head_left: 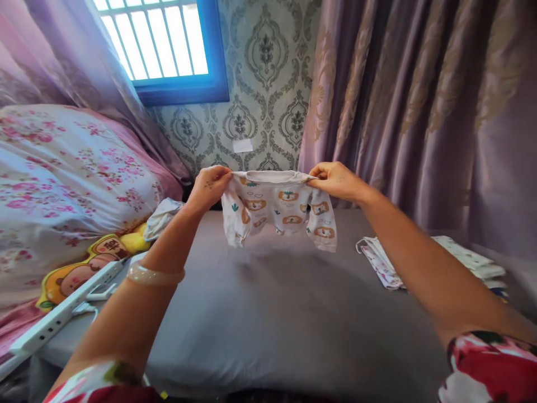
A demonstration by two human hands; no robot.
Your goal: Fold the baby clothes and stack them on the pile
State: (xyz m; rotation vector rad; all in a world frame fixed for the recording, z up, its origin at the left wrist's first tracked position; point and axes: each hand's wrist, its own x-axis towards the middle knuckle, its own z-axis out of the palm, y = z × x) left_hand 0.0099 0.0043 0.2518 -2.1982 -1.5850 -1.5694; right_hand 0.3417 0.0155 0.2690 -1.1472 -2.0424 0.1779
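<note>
A small white shirt [274, 206] with tan animal faces hung spread between the grips, sleeves [322, 221] drooping below.

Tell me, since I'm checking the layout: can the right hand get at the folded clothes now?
Probably not while the right hand pinches the white printed top; once released, likely yes, since the way over the grey sheet to the folded clothes looks unblocked.

Dark character-like marking [109, 245] on yellow cushion [81, 272], too blurred to read; no legible text
</note>
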